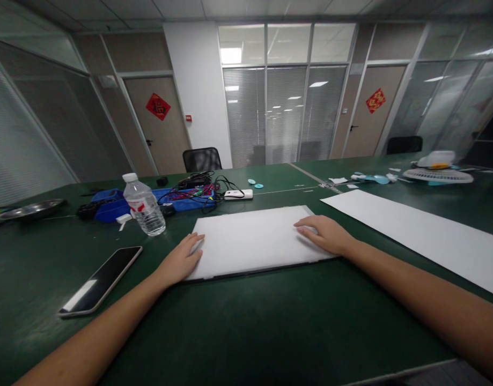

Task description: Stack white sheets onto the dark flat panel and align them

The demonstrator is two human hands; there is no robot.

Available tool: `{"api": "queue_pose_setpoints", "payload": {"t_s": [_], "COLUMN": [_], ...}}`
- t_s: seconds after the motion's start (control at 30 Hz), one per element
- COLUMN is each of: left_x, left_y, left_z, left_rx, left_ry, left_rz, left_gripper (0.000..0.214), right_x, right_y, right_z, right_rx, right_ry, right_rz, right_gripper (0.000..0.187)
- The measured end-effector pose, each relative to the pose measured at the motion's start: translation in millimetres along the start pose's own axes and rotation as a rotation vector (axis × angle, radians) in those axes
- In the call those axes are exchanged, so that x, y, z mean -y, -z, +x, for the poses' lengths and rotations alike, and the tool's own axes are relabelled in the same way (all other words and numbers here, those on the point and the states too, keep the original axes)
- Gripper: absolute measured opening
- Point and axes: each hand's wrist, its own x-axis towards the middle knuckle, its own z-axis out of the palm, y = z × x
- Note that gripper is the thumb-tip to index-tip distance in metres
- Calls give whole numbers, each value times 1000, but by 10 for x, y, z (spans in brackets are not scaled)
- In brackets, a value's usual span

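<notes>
A white rectangular panel [246, 241] with a dark lower edge lies flat on the green table in front of me. My left hand [181, 261] touches its left side, fingers stretched out over the white surface. On the opposite side, my right hand [322, 234] rests over the right edge, its fingers reaching inward and the thumb apart. The palms and the panel's underside are hidden. To the left of my left hand are a dark-screened phone [103, 281] and a clear water bottle [145, 206], the bottle upright.
Blue trays [185, 201] with tangled wires stand behind the bottle, near a white power strip [238, 194]. A long white board [423, 230] lies at right. Farther off is a white fan [437, 176]; a metal pan [31, 209] sits at far left.
</notes>
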Motion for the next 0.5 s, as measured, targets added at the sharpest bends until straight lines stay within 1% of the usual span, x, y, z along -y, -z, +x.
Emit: {"api": "queue_pose_setpoints", "payload": {"t_s": [0.1,0.17,0.23,0.33,0.5], "left_x": [48,68,81,85,46], "left_y": [-27,-37,-41,-37,-7], "left_z": [20,25,27,27,27], "left_rx": [0,-2,-3,5,12], "left_ry": [-3,-10,-13,-13,-7], "left_rz": [-2,-4,-5,4,28], "left_gripper": [64,64,64,65,65], "right_x": [-251,-398,-501,-558,-525], "right_y": [36,57,72,74,33], "right_z": [-12,-30,-46,-52,-33], "right_rx": [-71,-70,-48,-12,32], "right_ry": [-163,-244,-282,-276,-200], "right_rz": [-75,-122,-140,-104,-48], "right_gripper": [52,52,51,49,49]}}
